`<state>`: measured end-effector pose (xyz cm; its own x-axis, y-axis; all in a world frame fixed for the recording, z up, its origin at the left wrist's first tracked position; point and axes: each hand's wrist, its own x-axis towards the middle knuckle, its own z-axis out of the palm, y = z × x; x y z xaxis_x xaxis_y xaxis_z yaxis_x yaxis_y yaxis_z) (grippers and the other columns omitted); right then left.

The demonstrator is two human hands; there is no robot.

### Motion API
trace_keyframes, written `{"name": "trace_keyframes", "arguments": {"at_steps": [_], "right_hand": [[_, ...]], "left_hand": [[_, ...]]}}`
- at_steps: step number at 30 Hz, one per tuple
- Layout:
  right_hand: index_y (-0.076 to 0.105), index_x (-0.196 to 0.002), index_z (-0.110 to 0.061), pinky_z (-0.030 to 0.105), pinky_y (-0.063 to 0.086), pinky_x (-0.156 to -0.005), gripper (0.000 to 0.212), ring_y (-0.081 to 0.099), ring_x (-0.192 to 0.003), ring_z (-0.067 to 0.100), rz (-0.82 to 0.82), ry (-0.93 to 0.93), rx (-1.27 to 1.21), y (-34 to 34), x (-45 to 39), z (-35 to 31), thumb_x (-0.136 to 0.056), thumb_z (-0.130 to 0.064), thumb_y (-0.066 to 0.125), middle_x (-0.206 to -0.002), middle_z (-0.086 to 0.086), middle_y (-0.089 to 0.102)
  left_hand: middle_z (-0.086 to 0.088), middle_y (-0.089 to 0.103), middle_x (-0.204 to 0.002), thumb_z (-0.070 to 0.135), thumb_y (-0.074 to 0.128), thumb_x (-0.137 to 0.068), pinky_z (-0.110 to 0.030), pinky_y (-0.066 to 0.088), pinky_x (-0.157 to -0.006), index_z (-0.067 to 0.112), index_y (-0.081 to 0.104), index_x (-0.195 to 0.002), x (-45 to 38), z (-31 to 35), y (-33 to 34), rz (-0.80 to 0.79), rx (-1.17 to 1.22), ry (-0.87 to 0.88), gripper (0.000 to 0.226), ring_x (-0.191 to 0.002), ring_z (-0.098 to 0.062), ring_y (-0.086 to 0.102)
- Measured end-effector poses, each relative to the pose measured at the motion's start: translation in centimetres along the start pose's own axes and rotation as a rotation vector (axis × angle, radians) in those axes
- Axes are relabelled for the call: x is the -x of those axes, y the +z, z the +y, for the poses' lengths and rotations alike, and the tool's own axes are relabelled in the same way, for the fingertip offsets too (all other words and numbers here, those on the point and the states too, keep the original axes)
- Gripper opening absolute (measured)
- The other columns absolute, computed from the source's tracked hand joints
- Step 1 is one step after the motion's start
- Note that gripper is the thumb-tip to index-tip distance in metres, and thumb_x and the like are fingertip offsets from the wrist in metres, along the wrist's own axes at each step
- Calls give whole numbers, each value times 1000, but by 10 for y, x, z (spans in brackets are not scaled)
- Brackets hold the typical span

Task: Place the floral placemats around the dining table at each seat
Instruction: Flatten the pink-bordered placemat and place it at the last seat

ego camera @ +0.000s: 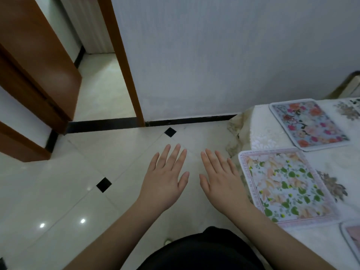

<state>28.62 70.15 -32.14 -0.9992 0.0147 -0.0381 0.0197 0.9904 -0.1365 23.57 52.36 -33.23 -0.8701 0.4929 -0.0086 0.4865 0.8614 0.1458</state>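
Both hands empty, fingers flat and spread over floor: left hand (pixel 165 178), right hand (pixel 220 180). Three placemats counted on the table (pixel 272 131), all right of right fingertips: corner one (pixel 352 238) nearest, green-leaf placemat (pixel 284 188) just beside the fingers, rose placemat (pixel 307 123) farthest.

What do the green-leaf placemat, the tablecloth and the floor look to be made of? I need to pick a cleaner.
Green-leaf placemat: probably plastic or laminate; it lies flat and stiff, with a printed pattern, rounded corners and a smooth face.
Tablecloth: woven fabric, seemingly damask; raised white floral texture, draping in folds at the corner.
Floor: glossy glazed tile; lamp reflections, grout lines, black diamond insets.
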Motion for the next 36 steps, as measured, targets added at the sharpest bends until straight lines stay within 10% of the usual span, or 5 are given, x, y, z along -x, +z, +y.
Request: {"name": "trace_keyframes", "arguments": {"at_steps": [12,25,29,36], "right_hand": [[42,-149,-13,49,30,-116,60,39,-143,27,32,314,-10,-5,-26,84,-97,-39,28,-155,4,42],[38,-151,-16,47,19,-119,61,30,-147,25,44,545,-76,-5,-28,177,-99,-41,19,-158,2,33],[30,-154,-17,47,15,-121,66,22,-150,24,10,622,-87,-3,-22,197,-98,-46,11,-162,1,24],[48,-145,-14,49,31,-114,59,44,-139,25,17,834,-62,-1,-20,212,-96,-39,27,-151,4,45]], "left_hand": [[4,-2,-168,56,-2,-95,-37,-13,-119,27,2,-160,-118,58,9,-95,-40,293,70,-154,-18,-9],[-7,43,-156,47,23,-99,-50,35,-115,18,41,-152,-208,143,25,-210,-83,548,63,-145,-30,38],[-3,28,-163,51,11,-99,-42,27,-119,23,23,-158,-231,169,38,-250,-84,635,66,-150,-25,26],[-9,47,-152,41,31,-98,-45,48,-102,14,50,-146,-270,204,61,-225,-86,850,59,-138,-31,48]]}}
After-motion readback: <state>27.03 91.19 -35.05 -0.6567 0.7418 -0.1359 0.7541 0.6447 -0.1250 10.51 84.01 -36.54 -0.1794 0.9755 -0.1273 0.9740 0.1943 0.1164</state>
